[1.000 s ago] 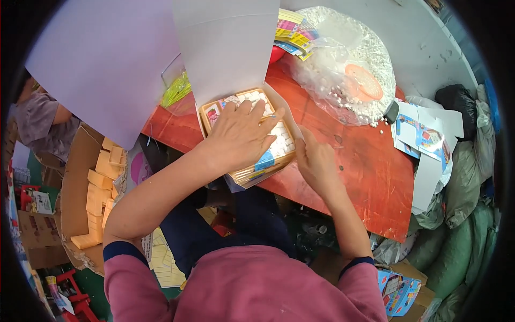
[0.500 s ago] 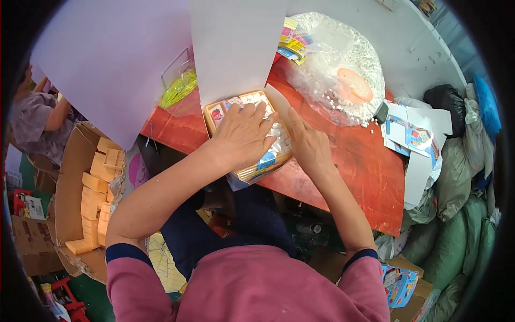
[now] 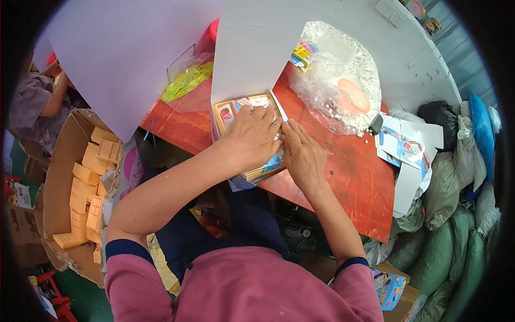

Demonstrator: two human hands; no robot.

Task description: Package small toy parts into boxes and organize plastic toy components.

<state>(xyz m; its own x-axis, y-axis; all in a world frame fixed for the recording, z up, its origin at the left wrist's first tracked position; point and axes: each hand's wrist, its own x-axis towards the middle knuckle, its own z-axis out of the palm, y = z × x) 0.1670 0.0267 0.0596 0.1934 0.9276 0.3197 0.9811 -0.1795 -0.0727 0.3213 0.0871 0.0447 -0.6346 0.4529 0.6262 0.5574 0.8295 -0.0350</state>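
A cardboard box [image 3: 240,183] stands at the near edge of the red table, its tall white lid [image 3: 260,48] raised at the back. Inside it sits a tan tray [image 3: 218,114] with small white pieces [image 3: 261,101] and a card with a strawberry picture [image 3: 226,113]. Across the tray's contents lies my left hand [image 3: 249,134], palm down with fingers spread, hiding much of the middle. My right hand [image 3: 303,153] is at the box's right side, fingertips closed on the white side flap [image 3: 278,106]. The two hands nearly meet at the fingertips.
On the red table [image 3: 354,182] lie a plastic bag [image 3: 324,70] of white pieces with an orange basket [image 3: 354,95], yellow-green strips [image 3: 188,81] and flat printed cartons [image 3: 410,147]. A carton of tan trays [image 3: 88,177] stands left. Sacks [image 3: 445,247] crowd the right. Another person [image 3: 40,104] sits far left.
The view has shifted a little. My right hand's fingers, stretched along the flap before, are now bent and closer to my left hand. The left hand stays over the tray.
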